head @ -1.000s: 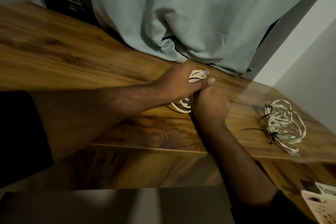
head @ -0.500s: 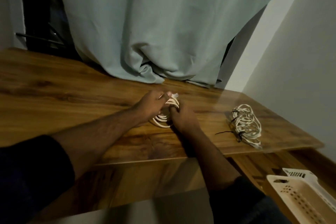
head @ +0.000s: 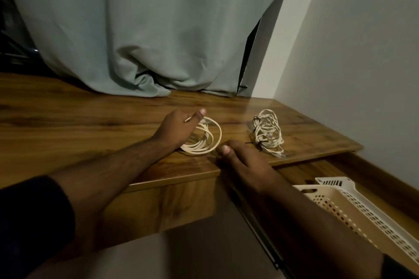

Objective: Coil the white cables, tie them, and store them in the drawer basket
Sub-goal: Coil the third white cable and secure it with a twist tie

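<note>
left hand (head: 179, 129) grasps loose coil of white cable (head: 204, 140) on brown wooden tabletop (head: 79, 124) | right hand (head: 240, 156) released, just right of coil | tied white cable bundle (head: 267, 133) farther right

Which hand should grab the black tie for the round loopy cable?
Probably the right hand. It rests on the table between the loose coil and the tied bundle, close to a thin black strip. The left hand is busy holding the coil.

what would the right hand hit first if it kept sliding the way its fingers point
Probably the loose coil that the left hand holds: the right hand points up-left, its fingertips just short of the coil's near edge.
</note>
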Demonstrator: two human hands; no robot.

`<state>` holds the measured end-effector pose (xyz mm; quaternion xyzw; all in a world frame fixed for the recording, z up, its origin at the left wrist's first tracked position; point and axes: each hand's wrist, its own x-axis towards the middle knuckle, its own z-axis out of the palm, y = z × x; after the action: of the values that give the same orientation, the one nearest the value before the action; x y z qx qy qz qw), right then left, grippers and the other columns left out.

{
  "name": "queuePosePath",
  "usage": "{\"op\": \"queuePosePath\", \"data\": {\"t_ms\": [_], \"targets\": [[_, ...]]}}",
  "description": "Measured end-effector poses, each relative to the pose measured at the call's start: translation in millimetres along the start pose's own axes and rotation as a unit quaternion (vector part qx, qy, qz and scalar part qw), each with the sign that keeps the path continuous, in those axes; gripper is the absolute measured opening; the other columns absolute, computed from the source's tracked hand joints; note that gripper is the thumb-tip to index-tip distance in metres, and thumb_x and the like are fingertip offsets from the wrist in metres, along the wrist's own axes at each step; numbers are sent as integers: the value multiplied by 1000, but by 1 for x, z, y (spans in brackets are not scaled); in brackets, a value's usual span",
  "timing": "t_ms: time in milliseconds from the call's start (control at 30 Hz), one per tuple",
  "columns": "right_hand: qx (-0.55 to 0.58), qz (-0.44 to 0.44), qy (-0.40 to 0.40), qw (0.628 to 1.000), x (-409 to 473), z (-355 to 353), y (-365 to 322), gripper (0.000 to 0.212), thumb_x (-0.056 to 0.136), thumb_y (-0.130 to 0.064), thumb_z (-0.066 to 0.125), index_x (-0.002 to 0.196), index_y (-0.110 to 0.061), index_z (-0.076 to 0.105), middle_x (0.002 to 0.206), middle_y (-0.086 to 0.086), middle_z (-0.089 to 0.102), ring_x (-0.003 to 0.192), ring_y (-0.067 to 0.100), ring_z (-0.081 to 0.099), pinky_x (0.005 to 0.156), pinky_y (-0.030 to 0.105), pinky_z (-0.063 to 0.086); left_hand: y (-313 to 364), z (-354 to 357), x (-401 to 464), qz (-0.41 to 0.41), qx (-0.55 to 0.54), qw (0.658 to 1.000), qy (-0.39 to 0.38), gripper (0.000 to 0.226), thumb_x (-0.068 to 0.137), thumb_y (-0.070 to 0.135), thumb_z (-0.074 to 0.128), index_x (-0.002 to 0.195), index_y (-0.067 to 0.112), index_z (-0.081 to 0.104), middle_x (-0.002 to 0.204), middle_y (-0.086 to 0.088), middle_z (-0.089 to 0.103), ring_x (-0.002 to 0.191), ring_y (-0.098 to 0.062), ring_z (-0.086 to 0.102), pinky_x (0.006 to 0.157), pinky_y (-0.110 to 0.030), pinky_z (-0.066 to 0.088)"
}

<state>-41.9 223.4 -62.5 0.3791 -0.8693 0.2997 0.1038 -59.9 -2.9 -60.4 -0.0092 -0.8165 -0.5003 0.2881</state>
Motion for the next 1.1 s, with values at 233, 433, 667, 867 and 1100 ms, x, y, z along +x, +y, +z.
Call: {"op": "queuePosePath", "data": {"t_ms": [233,433,667,867,1100], "targets": [[-154,106,108,976,-8,-13,50,49,102,-32,56,150,-22,46,153,7,40,124,27,57,101,40,51,4,35,16,74,151,985,42,59,95,67,51,65,20,71,53,-2,61,59,-20,62,60,-39,48],[-253,108,-31,961,15,-20,43,64,102,-15,47,160,-23,22,157,12,32,121,40,58,96,49,51,-1,49,27,115,276,949,103,60,97,68,43,92,21,80,80,-15,72,82,-36,68,61,-35,42],[-222,118,1,968,25,-24,58,23,97,-20,59,118,-17,66,116,5,58,99,26,65,85,42,57,-5,52,28,125,283,946,102,68,94,71,34,87,20,78,65,-6,65,70,-31,64,58,-33,34],[-222,100,10,970,21,-25,58,23,96,-20,63,119,-20,62,119,4,57,108,24,59,83,37,49,-4,52,27,132,291,942,105,65,97,68,34,87,21,79,54,6,48,66,-27,61,58,-32,30],[-250,82,18,965,18,-20,69,29,105,-31,43,123,-12,56,125,13,57,116,31,52,97,44,40,-3,54,29,88,272,955,85,58,99,65,40,60,25,54,52,8,48,64,-26,60,58,-31,31]]}}
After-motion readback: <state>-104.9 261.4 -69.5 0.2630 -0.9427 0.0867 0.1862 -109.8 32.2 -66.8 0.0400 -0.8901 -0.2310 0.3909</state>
